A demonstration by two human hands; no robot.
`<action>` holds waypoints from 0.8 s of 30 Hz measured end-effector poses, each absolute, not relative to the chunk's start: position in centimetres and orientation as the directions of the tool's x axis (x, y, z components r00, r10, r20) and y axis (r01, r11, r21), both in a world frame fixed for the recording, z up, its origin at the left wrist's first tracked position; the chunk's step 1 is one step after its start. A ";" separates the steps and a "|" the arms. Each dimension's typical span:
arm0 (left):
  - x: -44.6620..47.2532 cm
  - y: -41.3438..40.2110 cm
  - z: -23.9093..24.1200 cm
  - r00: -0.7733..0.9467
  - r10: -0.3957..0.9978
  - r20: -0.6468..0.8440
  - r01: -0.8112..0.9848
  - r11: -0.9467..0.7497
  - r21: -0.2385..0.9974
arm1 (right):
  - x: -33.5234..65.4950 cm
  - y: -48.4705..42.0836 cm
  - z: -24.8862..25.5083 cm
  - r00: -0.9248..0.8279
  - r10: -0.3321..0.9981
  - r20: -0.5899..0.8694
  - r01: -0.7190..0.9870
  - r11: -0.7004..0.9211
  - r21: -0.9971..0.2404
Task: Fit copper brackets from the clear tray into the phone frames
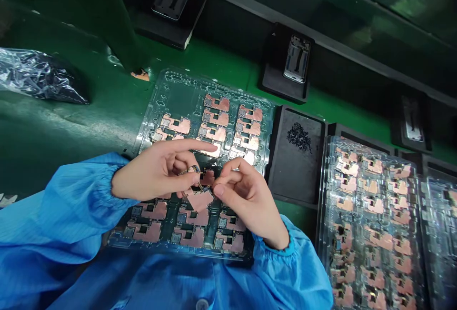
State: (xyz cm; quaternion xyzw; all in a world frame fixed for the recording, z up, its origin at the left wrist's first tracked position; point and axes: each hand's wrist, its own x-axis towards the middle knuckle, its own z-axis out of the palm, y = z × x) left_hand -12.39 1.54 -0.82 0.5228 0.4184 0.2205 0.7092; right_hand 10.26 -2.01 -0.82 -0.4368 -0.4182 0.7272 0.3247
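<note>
Between both hands, above a clear plastic tray (pixel 183 99), is a small circuit board (pixel 200 199) with a copper-coloured patch, tilted. My left hand (pixel 160 169) grips the board's left end between thumb and fingers, its index finger stretched out to the right. The thumb and fingers of my right hand (pixel 246 195) are pinched together at the board's right edge; anything tiny between those fingertips is hidden. More copper-faced circuit boards (pixel 193 236) lie in rows in the tray below, some covered by my hands.
Right of the tray sits a dark shallow box (pixel 294 172) with a pile of small black pieces (pixel 299 137). Another filled board tray (pixel 373 238) stands farther right. Phone frames (pixel 297 60) rest on black blocks at the back. A shiny plastic bag (pixel 39 74) lies left.
</note>
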 end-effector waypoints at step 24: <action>-7.3 1.2 0.3 0.462 0.804 -0.375 -0.023 0.433 0.901 | 9.4 -2.1 -2.9 0.026 1.000 0.002 -0.275 0.009 -0.961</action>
